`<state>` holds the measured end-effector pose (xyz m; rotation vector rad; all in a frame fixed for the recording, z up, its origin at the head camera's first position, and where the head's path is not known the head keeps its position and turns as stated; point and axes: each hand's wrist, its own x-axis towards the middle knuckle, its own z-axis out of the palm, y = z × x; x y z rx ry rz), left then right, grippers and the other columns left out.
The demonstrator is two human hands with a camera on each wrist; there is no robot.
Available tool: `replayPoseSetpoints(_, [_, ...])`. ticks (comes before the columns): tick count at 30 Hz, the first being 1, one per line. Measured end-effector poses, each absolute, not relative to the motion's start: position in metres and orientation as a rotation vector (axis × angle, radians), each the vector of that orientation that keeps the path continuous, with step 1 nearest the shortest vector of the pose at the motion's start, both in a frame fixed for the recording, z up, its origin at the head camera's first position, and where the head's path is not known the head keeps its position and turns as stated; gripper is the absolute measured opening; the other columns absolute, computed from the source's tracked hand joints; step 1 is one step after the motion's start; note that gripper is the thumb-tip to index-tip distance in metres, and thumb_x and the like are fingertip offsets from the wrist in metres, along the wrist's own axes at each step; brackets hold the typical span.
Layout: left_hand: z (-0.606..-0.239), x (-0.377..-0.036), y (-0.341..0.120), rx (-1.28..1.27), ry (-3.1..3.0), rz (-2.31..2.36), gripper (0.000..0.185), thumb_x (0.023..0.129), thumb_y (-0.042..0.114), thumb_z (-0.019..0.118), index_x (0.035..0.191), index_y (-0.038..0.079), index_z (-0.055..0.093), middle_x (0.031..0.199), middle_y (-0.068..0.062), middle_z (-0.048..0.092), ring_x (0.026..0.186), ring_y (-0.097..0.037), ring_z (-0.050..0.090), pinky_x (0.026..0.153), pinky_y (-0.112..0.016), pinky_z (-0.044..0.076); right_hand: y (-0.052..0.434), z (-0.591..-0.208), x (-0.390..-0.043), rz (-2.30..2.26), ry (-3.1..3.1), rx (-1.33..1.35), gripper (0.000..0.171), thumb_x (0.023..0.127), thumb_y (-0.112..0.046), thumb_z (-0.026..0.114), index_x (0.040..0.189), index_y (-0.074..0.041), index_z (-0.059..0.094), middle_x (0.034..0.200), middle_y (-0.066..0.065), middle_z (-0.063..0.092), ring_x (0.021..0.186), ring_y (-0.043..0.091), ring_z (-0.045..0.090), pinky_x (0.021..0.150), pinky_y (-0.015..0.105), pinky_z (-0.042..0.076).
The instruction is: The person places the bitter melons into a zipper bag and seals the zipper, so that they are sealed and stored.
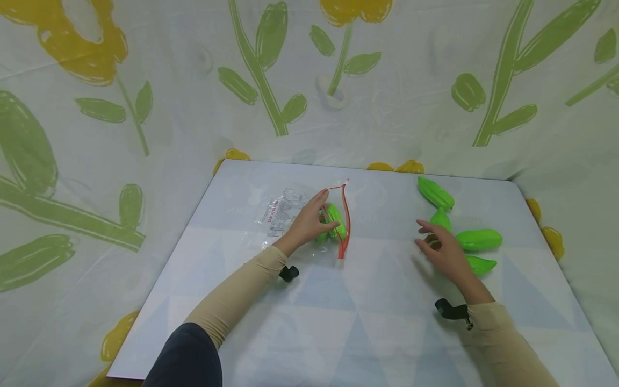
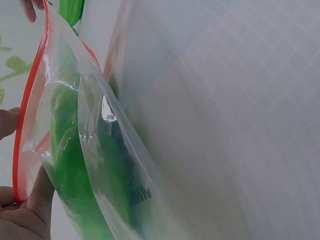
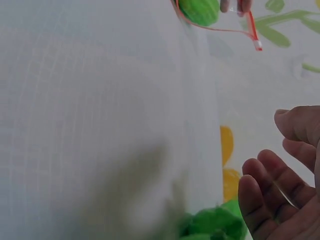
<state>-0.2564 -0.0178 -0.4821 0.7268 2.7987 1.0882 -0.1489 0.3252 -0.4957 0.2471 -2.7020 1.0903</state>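
Note:
A clear plastic zip bag [image 1: 285,212] with a red zip edge lies toward the middle of the table, its mouth spread apart. My left hand [image 1: 309,220] holds it at the mouth; in the left wrist view, thumb and fingers [image 2: 37,205] meet the red edge. Inside the bag are glossy green objects [image 2: 70,155], shaped like plump pods. My right hand [image 1: 442,252] hovers beside several loose green pod-shaped pieces [image 1: 479,239], its fingers loosely bent around nothing. The right wrist view shows that hand [image 3: 285,185] with its thumb apart from the fingers.
The pale, triangle-patterned table [image 1: 329,312] ends at a back edge against a white curtain [image 1: 387,123] printed with green stems and yellow flowers. Another green piece [image 1: 435,192] lies near that back edge. Small black devices [image 1: 452,310] sit at both wrists.

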Motion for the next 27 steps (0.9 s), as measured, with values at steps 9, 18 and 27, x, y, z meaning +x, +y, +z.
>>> replayPoseSetpoints(9, [-0.483, -0.257, -0.018, 0.739, 2.787, 1.1, 0.093, 0.078, 0.041, 0.072, 0.148, 0.009, 0.021, 0.154, -0.003, 0.018, 0.135, -0.018, 0.03, 0.104, -0.029, 0.038, 0.349, -0.485, -0.128, 1.077, -2.728, 0.164, 0.047, 0.091, -0.024, 0.06, 0.136, -0.017, 0.048, 0.114, 0.008, 0.058, 0.092, 0.001, 0.052, 0.071, 0.008, 0.043])
replayPoseSetpoints(18, [-0.482, -0.256, -0.019, 0.744, 2.773, 1.114, 0.092, 0.078, 0.039, 0.073, 0.148, 0.008, 0.021, 0.154, -0.005, 0.018, 0.134, -0.019, 0.032, 0.102, -0.029, 0.04, 0.371, -0.479, -0.108, 1.004, -2.761, 0.139, 0.044, 0.092, -0.025, 0.059, 0.134, -0.016, 0.05, 0.116, 0.01, 0.058, 0.091, -0.009, 0.047, 0.069, 0.008, 0.042])
replayPoseSetpoints(27, [-0.483, -0.256, -0.019, 0.737, 2.782, 1.102, 0.092, 0.079, 0.041, 0.071, 0.149, 0.009, 0.02, 0.154, -0.003, 0.017, 0.134, -0.017, 0.031, 0.104, -0.03, 0.037, 0.389, -0.481, -0.092, 0.942, -2.78, 0.07, 0.043, 0.091, -0.026, 0.06, 0.132, -0.015, 0.052, 0.117, 0.008, 0.059, 0.09, -0.014, 0.044, 0.072, 0.005, 0.039])
